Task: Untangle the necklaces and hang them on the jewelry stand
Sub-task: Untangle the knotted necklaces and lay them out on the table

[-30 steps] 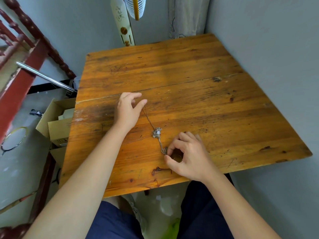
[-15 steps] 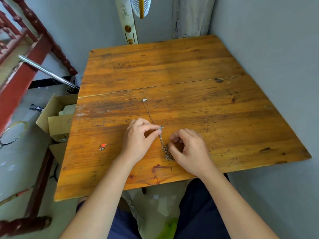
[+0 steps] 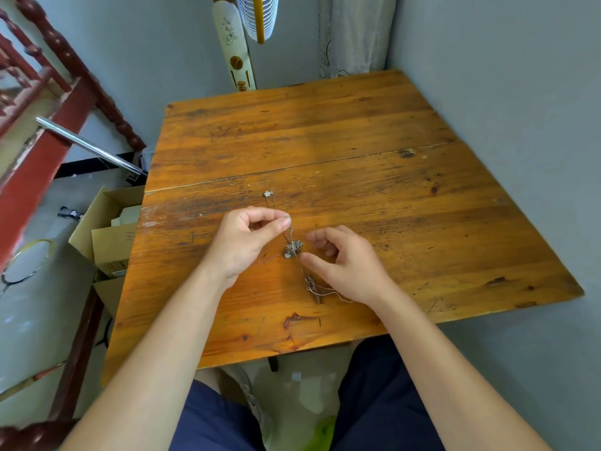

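Observation:
A tangle of thin silver necklaces (image 3: 293,249) with small pendants lies on the wooden table (image 3: 357,131), near its middle. My left hand (image 3: 247,239) pinches a chain between thumb and forefinger just above the knot. My right hand (image 3: 341,262) hovers at the knot's right side, thumb tip touching the chains, fingers curled apart. More loose chain (image 3: 313,286) trails from the knot toward the table's front edge, under my right hand. A separate small pendant (image 3: 267,194) on a fine chain lies farther back. No jewelry stand is in view.
Grey walls close off the table's right side and back. A fan stand (image 3: 235,53) rises behind the far edge. Open cardboard boxes (image 3: 107,229) sit on the floor at the left, beside a red railing (image 3: 48,102) and a metal bar (image 3: 87,146).
My left hand has come back from the far pendant to the knot and pinched a chain there. My right hand has loosened and its fingers have spread. The knot now shows between both hands.

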A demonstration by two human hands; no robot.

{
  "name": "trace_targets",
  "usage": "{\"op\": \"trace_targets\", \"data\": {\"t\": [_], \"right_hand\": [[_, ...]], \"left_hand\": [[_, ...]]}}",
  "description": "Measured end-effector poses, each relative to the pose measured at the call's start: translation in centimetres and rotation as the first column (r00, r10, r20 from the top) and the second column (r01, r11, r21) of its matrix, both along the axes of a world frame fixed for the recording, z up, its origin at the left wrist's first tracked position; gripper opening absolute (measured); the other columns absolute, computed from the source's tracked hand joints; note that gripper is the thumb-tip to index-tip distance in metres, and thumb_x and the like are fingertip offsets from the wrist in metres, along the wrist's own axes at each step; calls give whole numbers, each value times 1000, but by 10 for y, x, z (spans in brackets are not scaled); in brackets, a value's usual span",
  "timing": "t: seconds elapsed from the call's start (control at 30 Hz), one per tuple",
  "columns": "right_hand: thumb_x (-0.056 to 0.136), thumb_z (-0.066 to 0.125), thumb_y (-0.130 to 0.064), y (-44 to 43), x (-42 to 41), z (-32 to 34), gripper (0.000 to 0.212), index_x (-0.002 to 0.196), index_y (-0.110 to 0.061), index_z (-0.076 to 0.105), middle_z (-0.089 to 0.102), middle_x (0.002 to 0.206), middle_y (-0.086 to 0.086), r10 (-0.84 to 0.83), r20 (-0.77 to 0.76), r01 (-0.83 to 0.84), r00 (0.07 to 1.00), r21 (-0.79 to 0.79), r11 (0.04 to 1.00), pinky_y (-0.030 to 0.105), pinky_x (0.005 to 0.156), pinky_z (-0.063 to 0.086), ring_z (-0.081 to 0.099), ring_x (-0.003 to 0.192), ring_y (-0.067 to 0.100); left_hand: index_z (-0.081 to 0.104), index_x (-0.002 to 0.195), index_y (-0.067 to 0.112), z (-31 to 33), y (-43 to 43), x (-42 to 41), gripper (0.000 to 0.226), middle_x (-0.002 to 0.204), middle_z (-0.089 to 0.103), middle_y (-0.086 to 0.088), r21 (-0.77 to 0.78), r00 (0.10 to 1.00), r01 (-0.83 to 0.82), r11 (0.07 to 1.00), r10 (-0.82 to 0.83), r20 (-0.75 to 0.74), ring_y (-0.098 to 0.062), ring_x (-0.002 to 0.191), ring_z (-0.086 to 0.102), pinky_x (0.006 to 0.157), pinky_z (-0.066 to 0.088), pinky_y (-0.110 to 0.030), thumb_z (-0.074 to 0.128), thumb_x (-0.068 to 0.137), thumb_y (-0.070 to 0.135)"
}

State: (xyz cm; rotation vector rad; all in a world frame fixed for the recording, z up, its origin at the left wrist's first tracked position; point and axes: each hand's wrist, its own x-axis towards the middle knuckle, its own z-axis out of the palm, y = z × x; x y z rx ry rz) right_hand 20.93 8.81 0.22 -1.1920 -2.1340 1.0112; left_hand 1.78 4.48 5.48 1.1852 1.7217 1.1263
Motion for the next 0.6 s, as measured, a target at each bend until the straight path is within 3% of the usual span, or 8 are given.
{"op": "trace_targets", "data": {"t": [0.1,0.33,0.5,0.6], "right_hand": [[87,71,-51,7,-11,3,42,125,-36,66,57,100,-11,13,-50,-13,999,8,1000,24,79,48,54,86,2],[91,72,-39,12,-25,1,19,106,-30,77,51,80,-12,-23,-129,25,991,10,1000,24,71,44,50,73,1],[89,75,-36,13,-21,2,15,100,-27,78,52,79,-10,-31,-120,29,992,-24,999,12,67,38,50,70,0],[89,73,-39,12,-19,4,15,99,-29,77,59,86,-4,8,-76,-10,997,-32,999,21,72,43,52,76,2]], "left_hand": [[77,92,23,12,4,3,8,99,75,7,33,1000,5,999,-6,6,-7,101,66,90,51,-23,75,85,23],[77,95,19,31,7,5,12,103,74,4,118,1000,3,993,-3,2,-9,105,65,95,49,-26,75,85,24],[75,98,15,50,8,7,14,88,73,12,199,995,-69,977,54,78,9,81,61,71,45,-8,73,86,21],[74,99,15,62,7,7,14,86,72,13,248,992,-101,963,80,94,10,77,61,68,46,-8,73,87,21]]}}
